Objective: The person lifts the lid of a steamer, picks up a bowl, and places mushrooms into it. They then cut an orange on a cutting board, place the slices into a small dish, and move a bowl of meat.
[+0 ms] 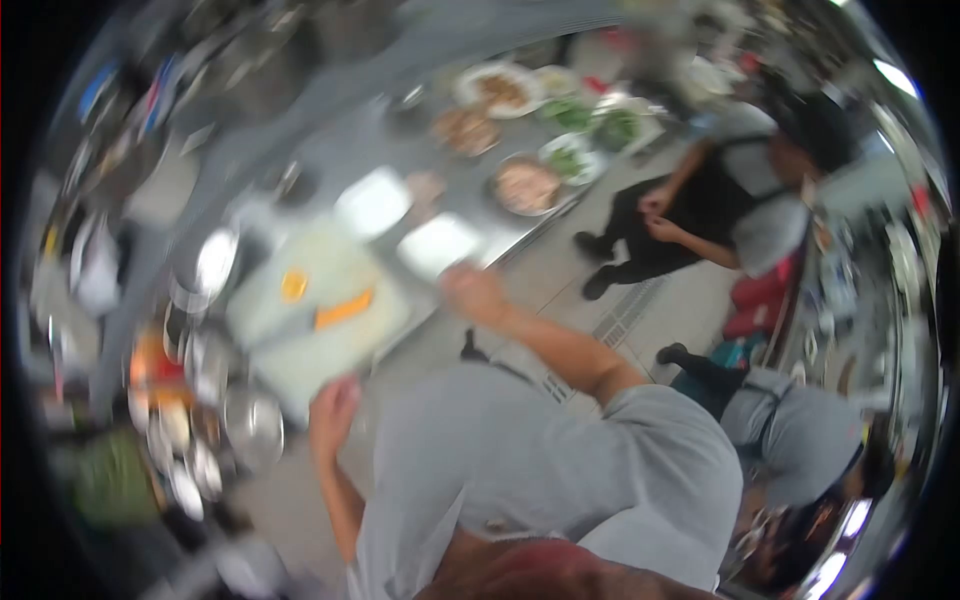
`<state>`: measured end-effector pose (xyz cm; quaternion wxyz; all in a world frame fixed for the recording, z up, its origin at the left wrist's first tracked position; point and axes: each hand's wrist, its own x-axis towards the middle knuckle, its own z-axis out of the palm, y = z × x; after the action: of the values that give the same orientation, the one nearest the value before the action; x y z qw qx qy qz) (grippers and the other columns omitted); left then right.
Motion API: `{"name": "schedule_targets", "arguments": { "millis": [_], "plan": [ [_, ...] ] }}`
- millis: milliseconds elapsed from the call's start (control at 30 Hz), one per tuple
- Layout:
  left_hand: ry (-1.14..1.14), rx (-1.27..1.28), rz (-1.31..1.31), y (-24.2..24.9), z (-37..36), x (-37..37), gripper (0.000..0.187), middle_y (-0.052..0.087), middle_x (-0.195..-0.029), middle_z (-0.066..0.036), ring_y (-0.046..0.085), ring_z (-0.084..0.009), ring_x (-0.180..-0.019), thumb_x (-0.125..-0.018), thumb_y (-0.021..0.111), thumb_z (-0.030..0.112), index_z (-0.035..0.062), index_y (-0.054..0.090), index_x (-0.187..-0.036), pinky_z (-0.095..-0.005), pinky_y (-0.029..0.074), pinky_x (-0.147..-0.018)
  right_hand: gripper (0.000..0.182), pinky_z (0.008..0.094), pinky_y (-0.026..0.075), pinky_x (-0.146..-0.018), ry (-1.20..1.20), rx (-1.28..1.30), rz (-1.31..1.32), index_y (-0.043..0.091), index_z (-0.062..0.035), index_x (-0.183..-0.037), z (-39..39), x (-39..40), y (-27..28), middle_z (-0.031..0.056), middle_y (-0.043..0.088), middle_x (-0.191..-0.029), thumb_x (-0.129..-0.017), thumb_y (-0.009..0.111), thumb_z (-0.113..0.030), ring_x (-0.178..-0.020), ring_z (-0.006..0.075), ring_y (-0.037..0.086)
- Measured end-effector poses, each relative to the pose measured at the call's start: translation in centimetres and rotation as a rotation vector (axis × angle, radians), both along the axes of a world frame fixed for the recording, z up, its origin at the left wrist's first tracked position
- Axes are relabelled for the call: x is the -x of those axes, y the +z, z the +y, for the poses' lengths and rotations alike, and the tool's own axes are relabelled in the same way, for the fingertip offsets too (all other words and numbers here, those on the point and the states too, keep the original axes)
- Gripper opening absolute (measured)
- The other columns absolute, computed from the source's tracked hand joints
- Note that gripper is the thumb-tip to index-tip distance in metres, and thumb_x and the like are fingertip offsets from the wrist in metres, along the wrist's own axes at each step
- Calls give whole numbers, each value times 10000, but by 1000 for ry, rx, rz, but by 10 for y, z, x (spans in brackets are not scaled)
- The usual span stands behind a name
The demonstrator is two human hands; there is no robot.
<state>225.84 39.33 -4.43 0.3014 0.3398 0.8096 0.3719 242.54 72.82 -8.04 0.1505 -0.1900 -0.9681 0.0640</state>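
The whole view is smeared by motion. My left hand (335, 408) is near the lower corner of a white cutting board (375, 280), its fingers too blurred to make out. Beside the nearer white tray (437, 243), my right hand (475, 296) overlaps its edge, and its fingers are smeared too. On the board lies a knife with an orange handle (343, 310), its blade pointing left. A small yellow-orange piece (294, 285) is just above the blade. A second white tray (373, 203) stands farther back, next to a small brownish heap (425, 193).
Metal bowls of pinkish food (527, 186) and plates of greens (572, 160) stand along the steel table (450, 165). Steel bowls (252, 425) are at the left. One person (730, 200) stands right of the table; another in grey (800, 425) is behind at the right.
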Motion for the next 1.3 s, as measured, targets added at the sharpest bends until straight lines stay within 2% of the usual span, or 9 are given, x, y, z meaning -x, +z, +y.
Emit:
{"name": "schedule_targets", "arguments": {
  "millis": [167,367,567,633,767,967,1100,1167,1300],
  "plan": [
    [86,-60,-400,-23,5,8,289,650,-885,2,576,-84,-782,-925,693,153,-8,678,-1164,-252,502,-723,146,412,578,-737,61,95,-124,675,-33,-884,-22,30,-42,126,668,-912,-781,613,-117,-938,290,647],
    [-57,-133,-292,-5,31,0,289,664,-883,-10,580,-82,-781,-921,685,121,-16,672,-1176,-244,492,-722,181,396,566,-793,83,140,-227,649,-23,-940,-23,44,-49,126,639,-1013,-777,657,-101,-1016,286,614],
    [-163,-124,-293,10,55,-3,302,669,-902,-16,586,-90,-800,-914,696,110,-18,671,-1187,-255,494,-741,275,432,536,-870,92,174,277,611,-21,-1038,-46,-18,-21,144,625,-1089,-803,689,-142,-1085,339,596],
    [-180,-128,-381,15,58,-7,308,675,-924,-23,590,-94,-811,-912,702,112,-17,672,-1190,-258,498,-748,302,464,520,-895,14,341,199,602,-38,-1083,-51,-56,-33,140,628,-1107,-839,691,-194,-1082,354,599],
    [-399,-118,-372,8,75,-2,320,697,-988,-48,619,-105,-865,-909,712,118,-15,670,-1197,-267,517,-786,435,456,496,-972,-543,637,-197,641,-43,-1201,-81,-156,-86,174,640,-1222,-844,702,-283,-1170,365,584],
    [-838,-48,-295,3,128,-16,363,713,-1059,-129,692,-188,-929,-908,714,183,-19,659,-1205,-306,548,-836,438,496,542,-836,-1239,786,-160,739,18,-904,-193,-313,-172,236,714,-958,-791,717,-405,-943,418,682],
    [-1032,-121,-223,37,159,-59,376,689,-1044,-140,701,-214,-898,-895,719,197,-17,657,-1198,-313,555,-795,461,484,556,-804,-1419,993,-279,742,28,-859,-288,-388,-231,256,714,-917,-784,738,-426,-852,416,697],
    [-1098,-176,-173,42,167,-86,355,672,-1019,-123,683,-188,-853,-897,718,186,-16,664,-1184,-298,548,-749,471,455,565,-802,-1454,927,-307,741,45,-884,-330,-404,-227,273,712,-943,-784,762,-415,-783,400,707],
    [-1145,-194,-142,61,173,-143,352,671,-988,-102,651,-138,-812,-899,718,189,-15,672,-1183,-273,533,-742,470,434,564,-821,-1449,1229,-354,740,56,-882,-350,-431,-223,280,711,-966,-779,772,-402,-832,405,707]
  ]
}}
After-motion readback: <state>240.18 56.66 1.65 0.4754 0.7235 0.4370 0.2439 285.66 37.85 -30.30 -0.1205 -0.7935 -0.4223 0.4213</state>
